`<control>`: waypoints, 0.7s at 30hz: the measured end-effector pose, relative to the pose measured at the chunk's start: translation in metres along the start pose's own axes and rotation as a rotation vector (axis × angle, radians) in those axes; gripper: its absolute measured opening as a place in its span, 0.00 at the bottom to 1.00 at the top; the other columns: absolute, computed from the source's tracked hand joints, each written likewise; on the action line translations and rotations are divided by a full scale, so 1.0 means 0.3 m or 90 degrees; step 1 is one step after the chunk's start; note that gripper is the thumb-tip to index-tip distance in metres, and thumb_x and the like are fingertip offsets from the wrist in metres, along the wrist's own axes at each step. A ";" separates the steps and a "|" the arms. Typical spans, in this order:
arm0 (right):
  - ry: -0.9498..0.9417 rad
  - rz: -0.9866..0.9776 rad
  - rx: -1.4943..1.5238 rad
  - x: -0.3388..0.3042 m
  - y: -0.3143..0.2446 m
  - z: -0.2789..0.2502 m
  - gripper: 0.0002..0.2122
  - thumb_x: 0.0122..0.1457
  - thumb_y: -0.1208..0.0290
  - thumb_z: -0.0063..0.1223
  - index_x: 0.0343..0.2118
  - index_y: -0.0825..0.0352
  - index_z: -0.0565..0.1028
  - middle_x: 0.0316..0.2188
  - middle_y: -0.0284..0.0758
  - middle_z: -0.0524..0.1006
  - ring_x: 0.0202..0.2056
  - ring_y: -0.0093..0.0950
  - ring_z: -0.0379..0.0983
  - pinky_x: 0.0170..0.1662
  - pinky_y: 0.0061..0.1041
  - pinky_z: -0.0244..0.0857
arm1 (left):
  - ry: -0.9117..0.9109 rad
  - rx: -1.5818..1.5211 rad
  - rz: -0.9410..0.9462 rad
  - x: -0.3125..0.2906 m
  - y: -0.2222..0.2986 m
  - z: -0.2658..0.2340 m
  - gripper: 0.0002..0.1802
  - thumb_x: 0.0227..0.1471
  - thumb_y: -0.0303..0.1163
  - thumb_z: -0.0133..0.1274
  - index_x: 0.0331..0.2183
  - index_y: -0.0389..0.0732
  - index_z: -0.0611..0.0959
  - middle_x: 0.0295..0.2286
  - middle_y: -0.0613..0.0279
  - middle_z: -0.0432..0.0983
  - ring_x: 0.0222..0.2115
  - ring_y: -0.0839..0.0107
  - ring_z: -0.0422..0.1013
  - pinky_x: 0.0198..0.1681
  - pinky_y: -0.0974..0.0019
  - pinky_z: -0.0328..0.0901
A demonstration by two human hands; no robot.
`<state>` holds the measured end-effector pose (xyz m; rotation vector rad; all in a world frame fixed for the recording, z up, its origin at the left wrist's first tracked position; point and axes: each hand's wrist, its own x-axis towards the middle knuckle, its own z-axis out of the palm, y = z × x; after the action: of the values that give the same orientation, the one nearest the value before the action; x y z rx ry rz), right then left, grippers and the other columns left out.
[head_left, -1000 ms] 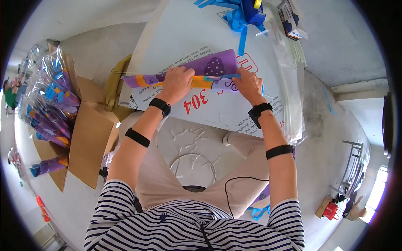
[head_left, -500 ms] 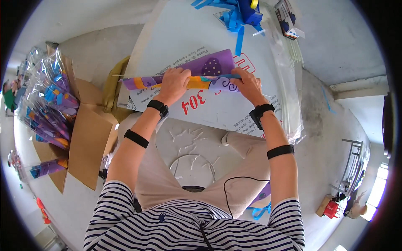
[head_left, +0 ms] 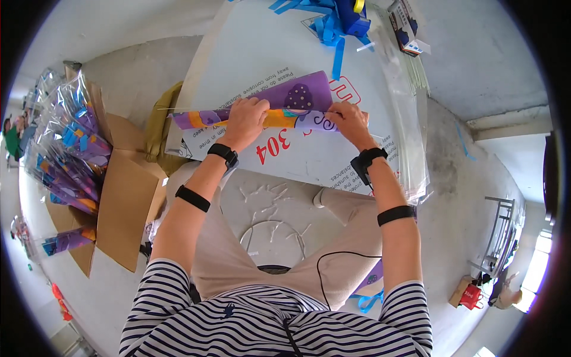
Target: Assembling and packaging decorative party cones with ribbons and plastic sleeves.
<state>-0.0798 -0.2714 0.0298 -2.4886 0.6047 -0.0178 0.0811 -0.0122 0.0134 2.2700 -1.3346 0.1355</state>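
Note:
A purple printed sheet with orange patches and a dotted dark shape lies on the board in front of me, its near edge rolled into a loose tube. A thin pale stick juts out of the tube's left end. My left hand is closed over the roll left of its middle, fingers curled on top. Toward the right end, my right hand pinches the roll with bent fingers. Both palms face down, so the thumbs are partly hidden.
Blue strips lie beside a blue tape dispenser at the far edge of the white printed board. Clear plastic sleeves line its right side, near a small box. At left, an open carton holds several wrapped purple bundles.
My right fingers have curled further over the roll, and the blue bit that showed at their tips is now hidden. My left hand has barely moved.

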 end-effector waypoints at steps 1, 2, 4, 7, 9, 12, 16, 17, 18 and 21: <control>0.000 0.000 0.000 -0.002 0.006 0.009 0.09 0.55 0.58 0.61 0.33 0.55 0.83 0.31 0.29 0.77 0.42 0.33 0.73 0.48 0.43 0.55 | 0.000 0.000 0.000 0.000 0.000 0.000 0.03 0.55 0.28 0.53 0.31 0.42 0.75 0.26 0.58 0.72 0.34 0.54 0.69 0.42 0.52 0.62; 0.038 -0.019 -0.021 -0.007 0.010 0.018 0.09 0.55 0.57 0.62 0.32 0.57 0.82 0.31 0.29 0.76 0.44 0.32 0.71 0.47 0.41 0.54 | -0.001 -0.002 0.000 -0.001 0.000 0.000 0.03 0.56 0.28 0.54 0.31 0.42 0.75 0.27 0.59 0.72 0.34 0.54 0.69 0.42 0.52 0.62; 0.076 -0.037 -0.043 -0.009 0.023 0.024 0.10 0.55 0.57 0.62 0.30 0.58 0.82 0.31 0.28 0.74 0.45 0.30 0.70 0.46 0.40 0.53 | -0.001 -0.004 -0.001 -0.001 0.000 0.000 0.03 0.56 0.28 0.54 0.31 0.42 0.75 0.27 0.59 0.72 0.34 0.55 0.69 0.42 0.52 0.62; 0.055 -0.022 -0.033 -0.006 0.031 0.016 0.12 0.55 0.55 0.63 0.29 0.60 0.82 0.32 0.30 0.73 0.48 0.32 0.67 0.47 0.42 0.51 | -0.009 0.001 -0.005 -0.004 -0.004 -0.003 0.03 0.56 0.29 0.54 0.31 0.42 0.75 0.28 0.59 0.72 0.34 0.55 0.69 0.42 0.52 0.62; 0.053 -0.015 -0.056 -0.003 0.055 0.011 0.15 0.55 0.53 0.63 0.28 0.61 0.83 0.32 0.31 0.73 0.46 0.33 0.67 0.46 0.42 0.52 | -0.002 -0.002 0.001 -0.001 -0.002 0.000 0.03 0.56 0.28 0.54 0.31 0.42 0.75 0.27 0.59 0.72 0.34 0.55 0.69 0.42 0.52 0.62; 0.043 0.019 -0.097 0.020 0.059 0.016 0.17 0.52 0.49 0.63 0.26 0.61 0.84 0.32 0.34 0.76 0.46 0.37 0.69 0.44 0.44 0.57 | -0.006 0.001 0.000 0.001 0.000 -0.001 0.03 0.56 0.28 0.54 0.31 0.42 0.75 0.27 0.59 0.72 0.34 0.54 0.69 0.42 0.52 0.62; 0.008 0.054 -0.080 0.028 0.050 0.009 0.18 0.50 0.48 0.64 0.26 0.62 0.84 0.30 0.35 0.77 0.42 0.38 0.72 0.41 0.45 0.59 | -0.005 0.002 -0.004 0.003 0.008 -0.002 0.03 0.55 0.28 0.54 0.31 0.42 0.75 0.27 0.58 0.72 0.34 0.54 0.69 0.41 0.52 0.62; 0.033 0.064 -0.079 0.023 0.046 0.017 0.18 0.49 0.48 0.65 0.26 0.62 0.84 0.28 0.35 0.77 0.41 0.38 0.73 0.40 0.45 0.59 | -0.013 0.006 -0.014 0.003 0.007 -0.002 0.03 0.54 0.27 0.55 0.31 0.43 0.76 0.27 0.59 0.73 0.34 0.55 0.70 0.44 0.51 0.63; 0.058 0.074 -0.079 0.018 0.042 0.024 0.18 0.48 0.49 0.66 0.26 0.63 0.84 0.27 0.35 0.78 0.40 0.38 0.74 0.40 0.46 0.60 | -0.020 0.010 -0.023 0.002 0.007 -0.002 0.03 0.53 0.27 0.55 0.31 0.44 0.77 0.27 0.60 0.73 0.35 0.56 0.71 0.47 0.49 0.63; 0.084 0.097 -0.079 0.015 0.026 0.037 0.18 0.46 0.50 0.68 0.29 0.62 0.82 0.30 0.34 0.78 0.42 0.39 0.73 0.42 0.46 0.61 | -0.013 0.027 -0.020 -0.001 0.006 0.000 0.04 0.51 0.26 0.56 0.30 0.44 0.77 0.27 0.60 0.72 0.35 0.56 0.71 0.44 0.51 0.63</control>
<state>-0.0776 -0.2733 0.0158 -2.5682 0.8731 -0.0900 0.0795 -0.0126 0.0140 2.3322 -1.3167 0.1311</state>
